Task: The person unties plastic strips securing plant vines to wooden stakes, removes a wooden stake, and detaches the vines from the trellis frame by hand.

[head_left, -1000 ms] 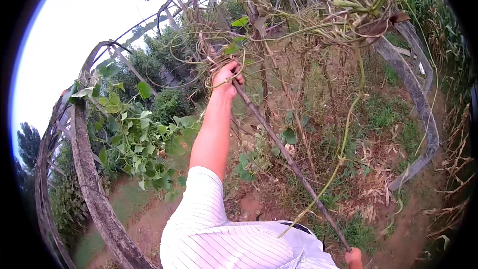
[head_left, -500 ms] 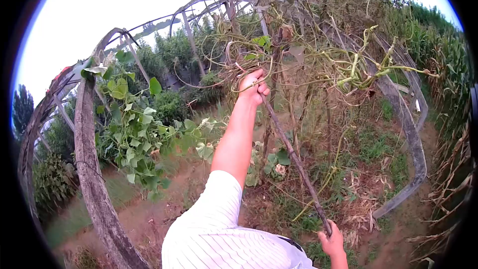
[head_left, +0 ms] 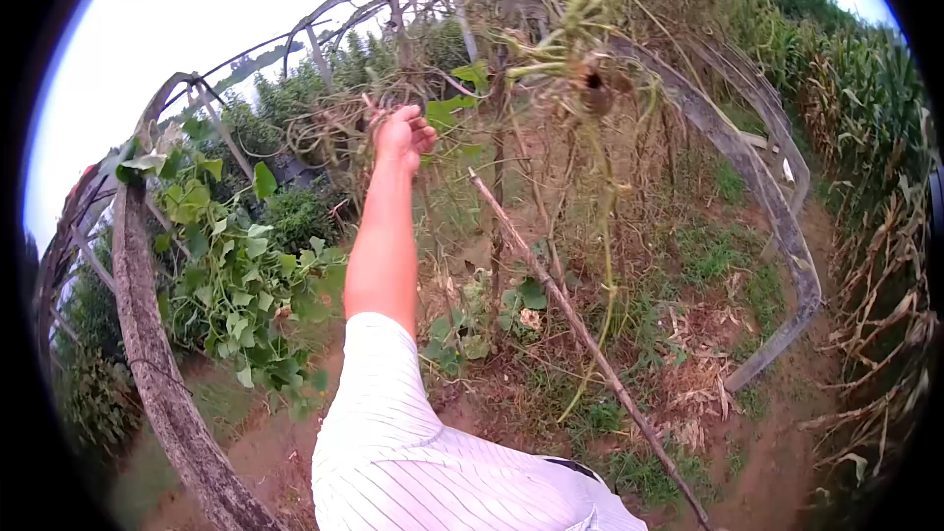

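My left hand (head_left: pixel 401 138) reaches up and forward, its fingers curled round a tangle of thin dry vines (head_left: pixel 329 128) that spreads to the left. A long wooden stick (head_left: pixel 590 339) slants across the view; its pale upper end stands free, to the right of and below my left hand. The stick's lower end runs out of the bottom edge. My right hand is out of view. Right of my left hand hangs a clump of yellow-green stems (head_left: pixel 570 49), smeared by motion, with a brown patch in it. One long stem (head_left: pixel 610 275) trails down from it.
A curved grey frame arch (head_left: pixel 762 197) rises on the right, and a weathered post (head_left: pixel 157 334) on the left. Leafy green vines (head_left: pixel 246 305) hang beside that post. Corn plants (head_left: pixel 885 167) line the right edge. Dry husks (head_left: pixel 688 374) and grass lie on the ground.
My left hand has moved left with the dry vines and is off the stick's upper end. My right hand has dropped out of view. The yellow-green clump appears further left and higher.
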Available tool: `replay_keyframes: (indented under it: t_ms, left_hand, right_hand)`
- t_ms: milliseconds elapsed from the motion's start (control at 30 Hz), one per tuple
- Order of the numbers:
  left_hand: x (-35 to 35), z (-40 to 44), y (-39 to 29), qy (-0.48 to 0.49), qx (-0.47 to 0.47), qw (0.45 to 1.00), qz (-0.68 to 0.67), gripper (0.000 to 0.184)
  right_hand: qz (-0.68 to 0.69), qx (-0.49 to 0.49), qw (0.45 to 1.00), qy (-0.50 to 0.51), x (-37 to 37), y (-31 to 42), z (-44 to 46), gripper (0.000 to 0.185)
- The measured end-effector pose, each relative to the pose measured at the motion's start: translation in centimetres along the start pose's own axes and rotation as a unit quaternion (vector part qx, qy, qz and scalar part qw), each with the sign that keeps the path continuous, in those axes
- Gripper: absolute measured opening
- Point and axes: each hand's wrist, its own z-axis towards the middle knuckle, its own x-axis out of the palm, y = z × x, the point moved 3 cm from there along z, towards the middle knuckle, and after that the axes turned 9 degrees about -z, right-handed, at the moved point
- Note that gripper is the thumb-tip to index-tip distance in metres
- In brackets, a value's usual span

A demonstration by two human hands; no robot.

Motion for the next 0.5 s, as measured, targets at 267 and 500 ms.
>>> replay_keyframes:
  t_ms: [267,500]
  left_hand:
    - [-6.5,4.9,5.9,0.066,-0.02,0.988,0.136,0.029]
    - [-4.3,-4.3,10.3,0.116,-0.061,0.962,0.24,0.025]
  right_hand:
    - [-0.018,0.146,0.988,-0.052,-1.7,5.7,-4.3,0.027]
    - [0.028,0.172,0.984,0.024,3.9,5.8,-5.5,0.029]
